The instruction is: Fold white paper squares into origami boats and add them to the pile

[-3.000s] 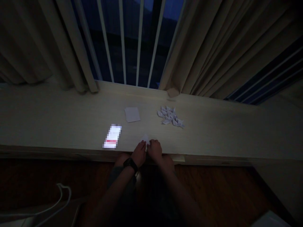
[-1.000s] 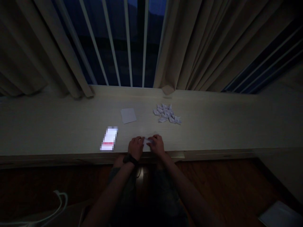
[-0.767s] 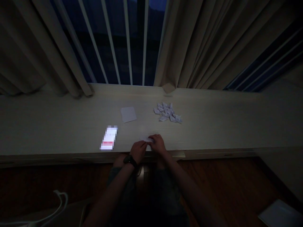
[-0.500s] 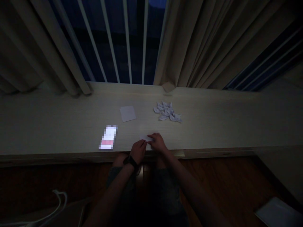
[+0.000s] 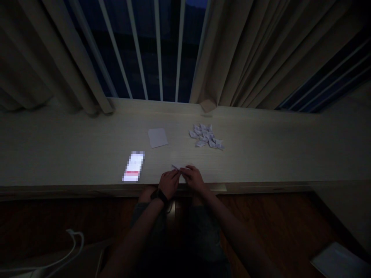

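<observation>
Nearest to where I stand, the seated person's denim shorts (image 5: 210, 226) show above the wood floor (image 5: 255, 220), and a dark wristwatch (image 5: 159, 195) sits on the left wrist. The left hand (image 5: 169, 183) is curled, its fingers drawn together and their tips pinching the near side of a small folded paper (image 5: 175, 167). The right hand (image 5: 193, 178) has thumb and forefinger brought together on the paper's other end, remaining fingers bent; both grips appear light. The paper is at the front edge of the pale window ledge (image 5: 261, 154), between the two hands; whether it rests on the surface or is raised cannot be told. Change noted: half a second ago it showed as a broader, flatter strip; now only a narrow sliver is seen, tilted. In my judgement it has been turned or folded over and the handling is mid-crease, the piece unfinished. Its long axis slants from far left to near right, the exposed tip pointing away and leftward; the other end is hidden by fingers. Beyond, to the left, lies a lit smartphone (image 5: 133, 166), display obscured; farther, a square paper stack (image 5: 158, 138), and right of it a cluster of folded paper pieces (image 5: 205, 136). Behind stand beige curtains (image 5: 246, 50) and white window bars (image 5: 160, 50).
</observation>
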A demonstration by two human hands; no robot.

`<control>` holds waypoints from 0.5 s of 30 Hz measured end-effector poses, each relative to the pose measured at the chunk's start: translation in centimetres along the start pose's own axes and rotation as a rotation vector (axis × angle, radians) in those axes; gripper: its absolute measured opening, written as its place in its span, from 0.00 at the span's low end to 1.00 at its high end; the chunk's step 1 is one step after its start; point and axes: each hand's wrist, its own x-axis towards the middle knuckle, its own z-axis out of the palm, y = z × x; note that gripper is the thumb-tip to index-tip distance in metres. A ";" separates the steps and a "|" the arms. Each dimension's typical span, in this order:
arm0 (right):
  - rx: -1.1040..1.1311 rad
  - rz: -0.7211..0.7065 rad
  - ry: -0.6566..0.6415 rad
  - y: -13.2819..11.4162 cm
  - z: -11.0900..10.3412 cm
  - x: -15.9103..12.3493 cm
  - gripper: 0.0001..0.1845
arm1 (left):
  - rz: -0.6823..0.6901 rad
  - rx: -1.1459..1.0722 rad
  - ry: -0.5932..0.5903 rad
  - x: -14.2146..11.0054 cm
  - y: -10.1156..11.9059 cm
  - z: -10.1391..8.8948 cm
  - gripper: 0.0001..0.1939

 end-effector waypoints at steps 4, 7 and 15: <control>-0.091 -0.140 0.020 -0.1 0.2 -1.5 0.22 | 0.032 -0.029 0.011 0.0 -0.4 0.2 0.18; -0.153 -0.182 0.042 -0.3 0.2 -2.0 0.23 | 0.070 -0.042 0.023 0.0 -1.0 0.6 0.17; -0.245 -0.297 0.069 0.1 0.5 -2.1 0.23 | 0.070 0.032 0.055 -0.1 -1.1 0.1 0.13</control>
